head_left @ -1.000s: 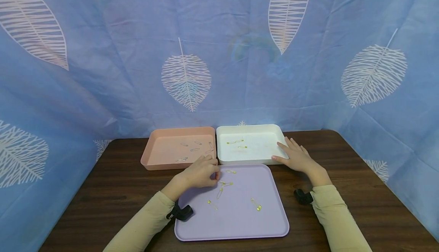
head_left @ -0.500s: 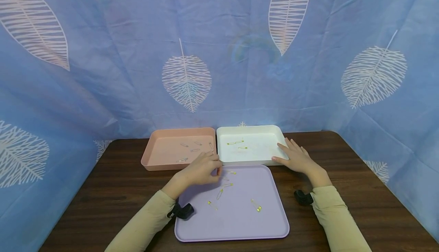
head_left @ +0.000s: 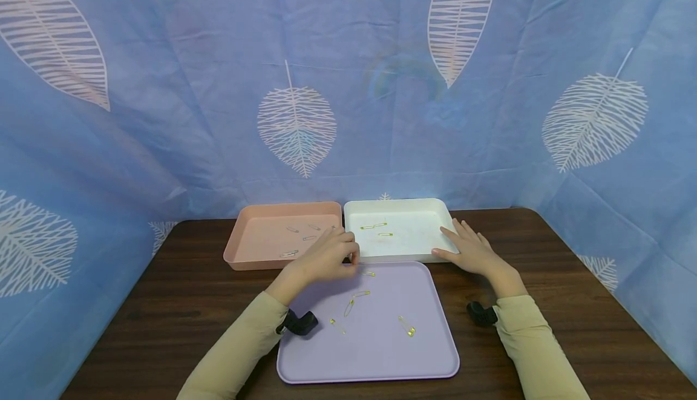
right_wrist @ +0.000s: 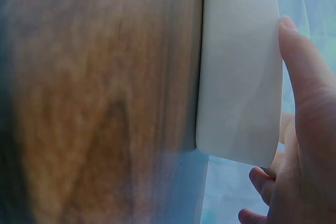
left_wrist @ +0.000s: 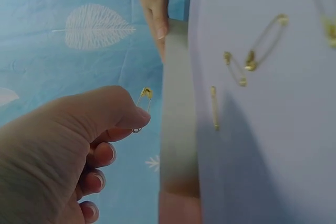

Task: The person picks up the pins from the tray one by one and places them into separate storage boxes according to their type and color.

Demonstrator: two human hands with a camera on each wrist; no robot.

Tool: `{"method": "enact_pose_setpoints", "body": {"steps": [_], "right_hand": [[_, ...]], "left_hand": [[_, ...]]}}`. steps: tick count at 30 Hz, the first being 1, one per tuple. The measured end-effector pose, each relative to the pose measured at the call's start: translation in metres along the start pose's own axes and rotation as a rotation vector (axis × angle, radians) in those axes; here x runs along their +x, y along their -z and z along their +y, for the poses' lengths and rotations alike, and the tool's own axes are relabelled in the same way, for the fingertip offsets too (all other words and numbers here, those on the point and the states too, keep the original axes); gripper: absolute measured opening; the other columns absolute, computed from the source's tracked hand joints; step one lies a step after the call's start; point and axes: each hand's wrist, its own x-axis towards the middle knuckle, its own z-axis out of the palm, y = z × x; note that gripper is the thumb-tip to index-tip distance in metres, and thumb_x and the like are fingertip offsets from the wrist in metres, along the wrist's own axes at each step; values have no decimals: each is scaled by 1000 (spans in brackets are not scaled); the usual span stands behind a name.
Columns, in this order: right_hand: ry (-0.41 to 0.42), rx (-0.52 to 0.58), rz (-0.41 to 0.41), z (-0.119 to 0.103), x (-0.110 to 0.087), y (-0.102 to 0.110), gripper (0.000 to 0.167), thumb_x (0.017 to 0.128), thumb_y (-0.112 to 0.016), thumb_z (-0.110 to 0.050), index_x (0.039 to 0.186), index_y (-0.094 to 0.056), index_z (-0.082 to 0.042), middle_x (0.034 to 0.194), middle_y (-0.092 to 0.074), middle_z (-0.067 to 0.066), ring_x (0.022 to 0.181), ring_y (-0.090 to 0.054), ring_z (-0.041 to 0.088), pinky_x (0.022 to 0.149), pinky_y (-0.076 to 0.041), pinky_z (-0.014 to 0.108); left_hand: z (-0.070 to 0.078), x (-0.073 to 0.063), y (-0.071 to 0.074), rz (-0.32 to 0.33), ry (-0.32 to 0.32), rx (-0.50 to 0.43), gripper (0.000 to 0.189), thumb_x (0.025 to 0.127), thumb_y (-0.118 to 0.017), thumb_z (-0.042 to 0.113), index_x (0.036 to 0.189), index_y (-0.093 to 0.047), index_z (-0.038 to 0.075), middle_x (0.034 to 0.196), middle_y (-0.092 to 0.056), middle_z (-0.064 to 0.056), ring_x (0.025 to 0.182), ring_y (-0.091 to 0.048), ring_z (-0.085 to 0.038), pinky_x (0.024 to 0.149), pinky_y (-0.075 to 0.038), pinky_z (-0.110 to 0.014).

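Note:
My left hand [head_left: 329, 258] pinches a gold safety pin [left_wrist: 146, 93] between thumb and forefinger, its clasp end pointing up in the left wrist view. In the head view this hand is over the far left part of the lilac tray [head_left: 392, 360], near the front walls of the two back trays. Several gold safety pins [head_left: 411, 331] lie scattered on the lilac tray. My right hand [head_left: 474, 252] rests at the right front corner of the white tray [head_left: 422, 230], fingers spread. Its thumb [right_wrist: 296, 45] touches the tray's rim in the right wrist view.
Left of the white tray stands a pink tray [head_left: 256, 236] with several silver safety pins [head_left: 289, 253] in it. A few gold pins [head_left: 385, 234] lie in the white tray. The trays sit on a dark wooden table [head_left: 179, 279], with a blue leaf-patterned cloth [head_left: 348, 115] behind.
My left hand has lifted a gold safety pin off the lilac tray and moved away from me and slightly right, toward the white tray. My right hand has stayed in place.

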Motion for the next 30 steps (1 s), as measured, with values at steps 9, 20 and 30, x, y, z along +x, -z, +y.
{"method": "enact_pose_setpoints", "body": {"steps": [9,20,30], "right_hand": [[6,6,1,0,0,0,83,93,-53,-58,152,-31,-3,159,-8,32,146,-6,52,110,-7,74],[5,2,-5,0,1,0,84,93,-52,-59,152,-30,-3,159,-7,32,146,-5,52,111,-7,73],[5,1,-1,3,1,-2,84,93,-52,-59,152,-30,-4,159,-8,31,146,-4,51,111,-6,73]], "left_hand": [[-2,18,8,37,-5,7,6,80,-68,21,75,-63,22,76,-48,9,76,-37,-11,73,-29,-26],[-7,43,11,29,42,44,6,87,-69,23,81,-66,24,83,-54,4,78,-38,-16,73,-30,-30],[-17,60,2,29,142,41,8,90,-69,29,85,-70,23,86,-59,4,76,-42,-15,69,-31,-28]]}}
